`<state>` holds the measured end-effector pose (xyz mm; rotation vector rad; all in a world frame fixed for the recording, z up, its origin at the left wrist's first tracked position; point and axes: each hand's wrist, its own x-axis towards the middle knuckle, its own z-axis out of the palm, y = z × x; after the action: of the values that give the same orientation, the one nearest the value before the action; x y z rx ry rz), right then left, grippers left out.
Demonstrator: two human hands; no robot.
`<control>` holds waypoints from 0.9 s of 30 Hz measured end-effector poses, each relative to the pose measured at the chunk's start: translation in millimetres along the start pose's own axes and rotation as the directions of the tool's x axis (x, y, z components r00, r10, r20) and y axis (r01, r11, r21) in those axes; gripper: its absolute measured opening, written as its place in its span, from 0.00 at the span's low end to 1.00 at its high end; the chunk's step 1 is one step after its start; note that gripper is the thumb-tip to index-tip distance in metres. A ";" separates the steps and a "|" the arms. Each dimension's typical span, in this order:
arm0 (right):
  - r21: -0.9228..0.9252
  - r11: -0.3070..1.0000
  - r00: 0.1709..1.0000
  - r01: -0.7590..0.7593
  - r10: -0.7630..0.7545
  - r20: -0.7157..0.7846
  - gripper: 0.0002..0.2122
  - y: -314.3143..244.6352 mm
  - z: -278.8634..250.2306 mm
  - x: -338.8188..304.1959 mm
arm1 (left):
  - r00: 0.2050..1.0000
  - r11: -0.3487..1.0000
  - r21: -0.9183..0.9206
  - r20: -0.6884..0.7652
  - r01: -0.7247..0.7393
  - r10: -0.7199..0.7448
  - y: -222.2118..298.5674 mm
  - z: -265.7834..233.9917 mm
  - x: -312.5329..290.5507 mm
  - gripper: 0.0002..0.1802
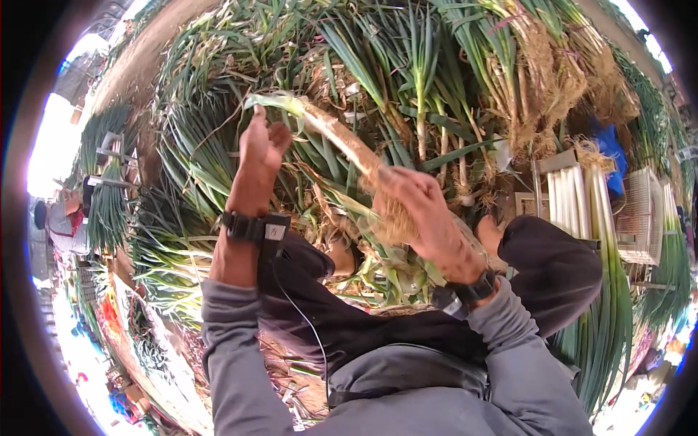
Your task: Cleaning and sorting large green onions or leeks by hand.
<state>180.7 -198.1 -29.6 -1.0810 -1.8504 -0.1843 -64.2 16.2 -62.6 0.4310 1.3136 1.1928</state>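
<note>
While right hand (pixel 422 211) grips roots (pixel 394 219), leek (pixel 339 135) slants forward-left; left hand (pixel 259 149) seems loose.

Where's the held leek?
Head view, upper centre: the leek slants down to the right, root end in the right hand, other end by the left hand.

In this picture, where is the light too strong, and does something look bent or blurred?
Head view: the left rim and lower sides wash out to white; head view: toward the rim, the fisheye bends the scene; head view: the right hand and pale stalk look slightly soft, perhaps from motion.
</note>
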 end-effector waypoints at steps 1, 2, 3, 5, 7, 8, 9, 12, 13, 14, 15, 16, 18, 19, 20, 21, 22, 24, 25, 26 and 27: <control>0.001 1.000 1.000 0.002 -0.002 -0.010 0.17 -8.6 -9.5 -4.6 | 0.991 0.994 -0.017 0.072 0.112 -0.110 -1.6 4.3 4.6 0.32; 0.374 0.806 0.875 -0.459 0.337 0.348 0.18 -14.0 -22.0 -13.1 | 0.942 0.983 -0.123 0.323 0.133 -0.087 -12.3 16.3 3.7 0.31; 0.474 0.305 0.562 -0.826 0.386 0.732 0.20 -24.9 -29.8 -15.9 | 0.842 0.961 -0.219 0.539 0.166 -0.023 -15.8 19.4 5.1 0.31; 0.533 0.198 0.559 -0.822 0.455 0.693 0.19 -43.5 -34.7 -25.5 | 0.836 0.929 -0.286 0.547 0.234 -0.042 -14.0 21.4 4.5 0.27; 0.486 0.329 0.587 -0.810 0.470 0.659 0.20 -34.8 -33.3 -50.8 | 0.904 0.925 -0.349 0.428 0.148 0.017 -16.9 45.0 -14.0 0.26; 0.393 0.452 0.588 -0.801 0.469 0.659 0.20 -27.9 -37.3 -56.9 | 0.893 0.918 -0.370 0.448 0.142 0.042 -15.3 55.6 -26.2 0.26; 0.415 0.456 0.604 -0.787 0.433 0.669 0.20 -23.5 -33.7 -65.3 | 0.861 0.925 -0.354 0.504 0.135 0.068 -7.9 55.4 -25.1 0.25; 0.324 0.609 0.639 -0.724 0.414 0.649 0.20 -6.9 -14.3 -90.6 | 0.855 0.952 -0.303 0.502 0.034 0.129 -1.8 62.4 -29.6 0.23; 0.242 0.647 0.597 -0.723 0.409 0.690 0.19 -4.8 -8.7 -96.1 | 0.842 0.952 -0.307 0.516 0.007 0.160 -0.7 62.1 -27.9 0.23; 0.139 0.678 0.543 -0.722 0.430 0.721 0.19 -1.1 -5.2 -101.2 | 0.794 0.946 -0.320 0.564 -0.043 0.228 -0.1 69.8 -36.7 0.24; 0.135 0.680 0.542 -0.721 0.432 0.721 0.19 3.0 -0.8 -99.6 | 0.736 0.947 -0.313 0.627 -0.064 0.257 1.8 75.0 -44.9 0.24; 0.154 0.816 0.701 -0.557 0.363 0.614 0.20 11.0 5.5 -95.7 | 0.712 0.941 -0.326 0.639 -0.092 0.291 4.3 79.6 -53.1 0.24; 0.239 0.823 0.778 -0.515 0.333 0.533 0.21 15.7 17.5 -58.5 | 0.697 0.935 -0.332 0.642 -0.124 0.320 11.1 76.1 -70.3 0.23; 0.188 0.792 0.750 -0.581 0.430 0.503 0.21 17.7 20.0 -29.7 | 0.694 0.930 -0.348 0.640 -0.121 0.330 13.8 76.7 -77.9 0.23; 0.146 0.753 0.716 -0.641 0.519 0.467 0.20 18.9 25.9 -1.4 | 0.692 0.923 -0.364 0.635 -0.124 0.344 16.6 76.1 -83.2 0.22; 0.354 0.672 0.755 -0.651 0.526 0.391 0.19 20.5 33.5 25.7 | 0.688 0.923 -0.366 0.641 -0.117 0.341 13.9 81.6 -85.6 0.22; 0.557 0.563 0.782 -0.611 0.540 0.312 0.17 21.3 41.5 49.5 | 0.681 0.915 -0.384 0.638 -0.122 0.359 12.8 83.7 -87.5 0.21; 0.595 0.538 0.787 -0.597 0.538 0.302 0.14 30.0 44.8 81.8 | 0.660 0.889 -0.431 0.626 -0.152 0.416 11.6 91.0 -93.8 0.18; 0.632 0.511 0.790 -0.582 0.538 0.294 0.12 34.1 48.9 90.9 | 0.663 0.890 -0.431 0.623 -0.150 0.414 16.8 91.8 -92.6 0.18; 0.600 0.606 0.831 -0.522 0.519 0.200 0.08 42.4 59.2 85.9 | 0.626 0.886 -0.422 0.642 -0.193 0.442 24.9 91.5 -87.7 0.17; 0.609 0.592 0.830 -0.528 0.511 0.223 0.08 36.9 58.1 82.4 | 0.599 0.879 -0.411 0.650 -0.242 0.468 33.1 84.5 -82.6 0.15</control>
<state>157.2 -95.8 -7.2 -1.0522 -1.3467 0.7870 12.2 -10.0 29.8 0.8939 0.3287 1.3085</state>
